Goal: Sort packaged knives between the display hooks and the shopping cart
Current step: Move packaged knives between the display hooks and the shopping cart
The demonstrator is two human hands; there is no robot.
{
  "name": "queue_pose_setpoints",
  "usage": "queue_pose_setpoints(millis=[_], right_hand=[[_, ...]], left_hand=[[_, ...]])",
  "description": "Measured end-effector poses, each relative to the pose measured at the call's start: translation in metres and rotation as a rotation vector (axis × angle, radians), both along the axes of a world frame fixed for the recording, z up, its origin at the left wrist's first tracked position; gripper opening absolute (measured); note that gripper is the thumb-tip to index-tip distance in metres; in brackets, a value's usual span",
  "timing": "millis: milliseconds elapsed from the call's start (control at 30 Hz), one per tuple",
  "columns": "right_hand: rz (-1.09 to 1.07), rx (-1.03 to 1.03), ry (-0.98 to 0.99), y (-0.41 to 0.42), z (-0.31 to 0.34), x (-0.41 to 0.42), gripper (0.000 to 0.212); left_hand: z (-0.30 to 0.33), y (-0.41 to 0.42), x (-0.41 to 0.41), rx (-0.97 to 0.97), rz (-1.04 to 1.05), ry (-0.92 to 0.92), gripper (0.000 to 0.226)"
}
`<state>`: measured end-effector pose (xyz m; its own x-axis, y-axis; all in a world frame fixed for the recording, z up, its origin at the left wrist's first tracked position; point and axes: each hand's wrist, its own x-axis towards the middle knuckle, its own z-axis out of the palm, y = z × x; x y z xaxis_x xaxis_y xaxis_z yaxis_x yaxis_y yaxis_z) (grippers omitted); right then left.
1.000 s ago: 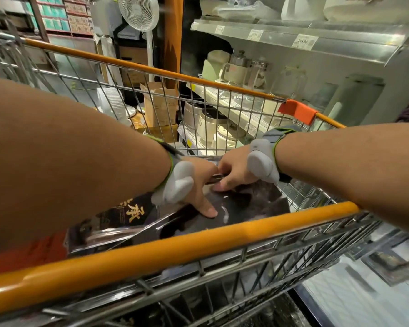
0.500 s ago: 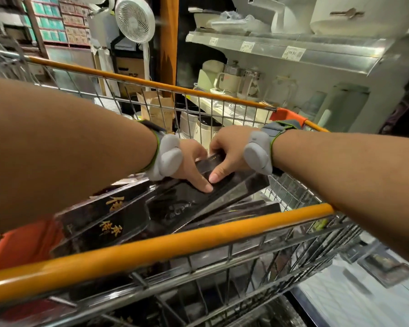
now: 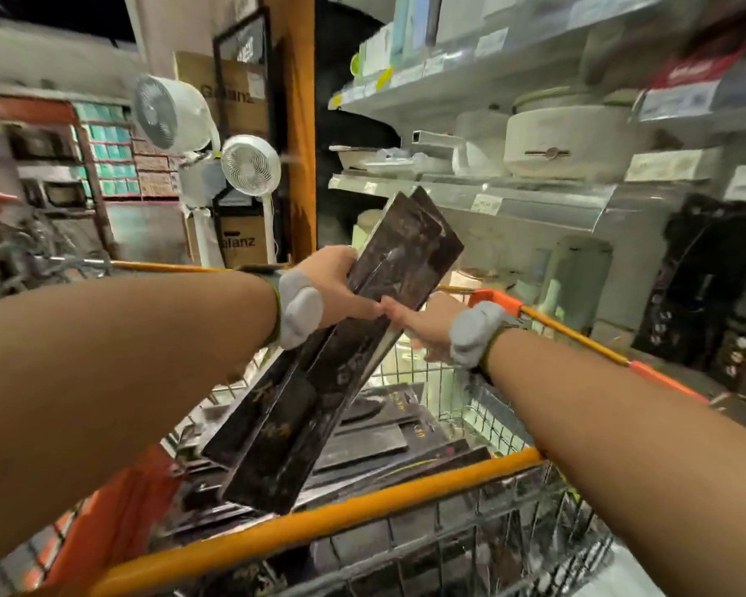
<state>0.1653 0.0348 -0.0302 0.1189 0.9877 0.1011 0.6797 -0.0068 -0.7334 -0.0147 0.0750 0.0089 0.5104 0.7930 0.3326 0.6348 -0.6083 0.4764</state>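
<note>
Both hands clamp the packaged knives (image 3: 341,351) at mid-frame: left hand (image 3: 334,290) wrapped over the upper edge, right hand (image 3: 423,325) pinching the lower side. The bundle tilts above the shopping cart (image 3: 319,521); keep it squared together, lest one slide out.

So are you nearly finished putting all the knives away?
Not nearly. Both hands, left hand and right hand, hold a few long dark cardboard knife packs lifted above the orange-railed wire shopping cart. Many more flat dark knife packs lie piled in its basket, waiting. More dark packages show blurred at the far right, perhaps the display, so what is finished cannot be told.
</note>
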Motion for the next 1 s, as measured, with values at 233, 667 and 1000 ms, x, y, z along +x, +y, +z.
queue_pose_setpoints(millis=[233,667,1000], right_hand=[[-0.107,0.416,0.557,-0.008,0.027,-0.022,0.042],[-0.181,0.894,0.393,-0.155,0.195,0.017,0.025],[-0.445,1.015,-0.024,-0.346,0.224,0.097,0.010]], left_hand=[[0.048,-0.016,-0.005,0.091,-0.026,-0.104,0.050],[0.178,-0.132,0.044,0.408,-0.143,-0.577,0.038],[0.194,-0.257,0.157,0.224,-0.482,-0.794,0.020]])
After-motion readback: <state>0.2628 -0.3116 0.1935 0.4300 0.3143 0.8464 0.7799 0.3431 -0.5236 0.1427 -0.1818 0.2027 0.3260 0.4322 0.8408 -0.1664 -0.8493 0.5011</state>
